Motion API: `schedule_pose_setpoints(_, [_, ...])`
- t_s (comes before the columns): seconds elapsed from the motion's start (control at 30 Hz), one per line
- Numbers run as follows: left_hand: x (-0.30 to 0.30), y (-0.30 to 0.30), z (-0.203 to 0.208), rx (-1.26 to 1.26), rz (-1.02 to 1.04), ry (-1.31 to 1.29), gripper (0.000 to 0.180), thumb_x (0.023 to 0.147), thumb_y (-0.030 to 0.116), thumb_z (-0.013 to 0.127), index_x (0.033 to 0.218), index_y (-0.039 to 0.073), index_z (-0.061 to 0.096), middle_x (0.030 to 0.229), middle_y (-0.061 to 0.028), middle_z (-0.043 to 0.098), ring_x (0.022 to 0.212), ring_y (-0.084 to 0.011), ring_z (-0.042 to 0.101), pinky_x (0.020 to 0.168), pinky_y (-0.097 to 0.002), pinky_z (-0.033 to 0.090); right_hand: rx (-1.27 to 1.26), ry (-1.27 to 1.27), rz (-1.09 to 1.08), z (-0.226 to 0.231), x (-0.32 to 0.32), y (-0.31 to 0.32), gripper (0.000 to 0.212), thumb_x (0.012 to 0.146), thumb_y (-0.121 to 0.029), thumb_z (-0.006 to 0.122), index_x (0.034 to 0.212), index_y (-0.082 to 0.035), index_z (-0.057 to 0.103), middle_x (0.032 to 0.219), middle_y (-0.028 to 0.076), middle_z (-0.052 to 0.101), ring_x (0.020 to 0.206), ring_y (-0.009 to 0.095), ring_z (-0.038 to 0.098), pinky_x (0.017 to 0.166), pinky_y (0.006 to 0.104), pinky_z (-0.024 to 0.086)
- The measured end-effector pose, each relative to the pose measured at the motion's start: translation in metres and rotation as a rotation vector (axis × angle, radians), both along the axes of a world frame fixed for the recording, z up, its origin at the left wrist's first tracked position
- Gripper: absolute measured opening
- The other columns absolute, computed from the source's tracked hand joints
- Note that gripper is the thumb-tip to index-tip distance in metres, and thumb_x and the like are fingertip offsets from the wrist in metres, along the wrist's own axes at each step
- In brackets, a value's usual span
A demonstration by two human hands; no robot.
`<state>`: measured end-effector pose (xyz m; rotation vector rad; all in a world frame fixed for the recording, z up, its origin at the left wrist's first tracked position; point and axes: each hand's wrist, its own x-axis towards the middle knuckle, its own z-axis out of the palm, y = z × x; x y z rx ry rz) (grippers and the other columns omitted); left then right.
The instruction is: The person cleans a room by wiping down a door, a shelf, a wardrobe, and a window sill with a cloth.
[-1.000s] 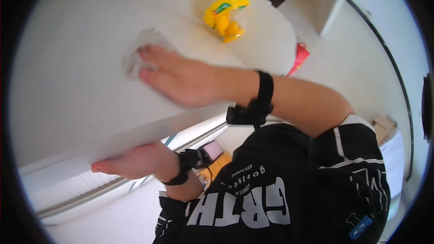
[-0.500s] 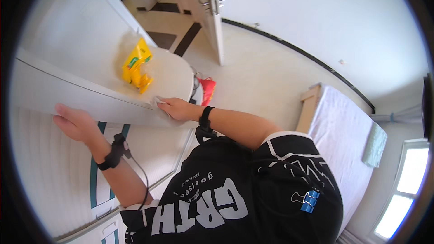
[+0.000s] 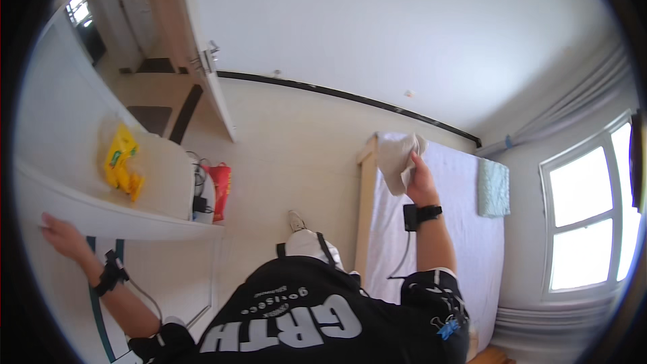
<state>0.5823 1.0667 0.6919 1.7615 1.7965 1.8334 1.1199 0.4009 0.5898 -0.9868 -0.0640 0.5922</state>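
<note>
Raised to the right, my right hand grips a limp beige cloth that hangs from the fingers in front of the bed. My left hand is at the far left, its fingers stretched out by the front edge of a white shelf; nothing shows in it, and I cannot tell whether it touches the edge. On that shelf's top leans a crumpled yellow plastic packet, close to the upright white panel behind it.
At the shelf's rounded end are a red bag and black cables. An open door stands beyond. The bed carries a pale lilac sheet and a folded light green pillow or towel. A window is at the right.
My right hand has lifted off the shelf and swung right with the cloth. The view has turned right; my left hand stays by the shelf's front edge.
</note>
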Motion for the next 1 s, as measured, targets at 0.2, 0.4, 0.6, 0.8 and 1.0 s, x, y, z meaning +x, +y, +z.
schedule_pose_setpoints(0.2, [-0.097,0.095,-0.019,0.384,-0.031,0.655,0.045,0.11,0.025,0.043,0.146,0.0,0.051,0.145,-0.0185,0.057,0.131,-0.0324,0.056,0.112,-0.0399,0.042,0.256,0.12,-0.099,-0.029,0.08,-0.043,0.05,0.089,-0.009,0.053,0.138,0.001,0.053,0.131,0.014,0.065,0.121,0.032,0.062,0.106,0.0487,0.049])
schedule_pose_setpoints(0.4, [0.101,-0.067,0.029,0.151,0.042,-0.1,0.043,0.105,0.033,0.053,0.118,-0.005,0.068,0.127,-0.0234,0.067,0.103,-0.03,0.072,0.089,-0.0408,0.061,0.319,0.548,-0.283,-0.171,0.164,-0.071,0.046,0.095,-0.026,0.051,0.135,-0.005,0.058,0.133,0.014,0.065,0.123,0.036,0.06,0.111,0.053,0.043])
schedule_pose_setpoints(0.6, [0.412,-0.19,0.087,0.294,-0.628,-0.028,0.024,0.104,0.016,0.057,0.115,-0.004,0.063,0.099,-0.0125,0.064,0.088,-0.0222,0.06,0.083,-0.0346,0.049,0.361,0.461,-0.154,-0.125,0.276,-0.029,0.052,0.108,-0.045,0.042,0.141,-0.007,0.055,0.138,0.011,0.062,0.128,0.028,0.059,0.109,0.0461,0.047])
schedule_pose_setpoints(0.8, [0.734,-0.388,0.015,0.063,-1.998,0.422,0.015,0.09,0.002,0.066,0.102,0.001,0.058,0.095,-0.0083,0.06,0.082,-0.0163,0.056,0.075,-0.0285,0.048,0.475,0.188,-0.23,-0.014,0.32,-0.01,0.052,0.11,-0.041,0.04,0.146,-0.005,0.049,0.139,0.012,0.06,0.128,0.028,0.059,0.108,0.0438,0.047])
schedule_pose_setpoints(1.0, [0.921,-0.541,-0.105,-0.381,-2.308,0.401,0.027,0.089,0.015,0.075,0.108,0.0,0.061,0.099,-0.0124,0.063,0.084,-0.0233,0.065,0.071,-0.0342,0.055,0.461,0.176,-0.279,-0.031,0.361,-0.023,0.049,0.11,-0.039,0.042,0.14,-0.001,0.051,0.136,0.012,0.061,0.127,0.026,0.059,0.108,0.0426,0.046])
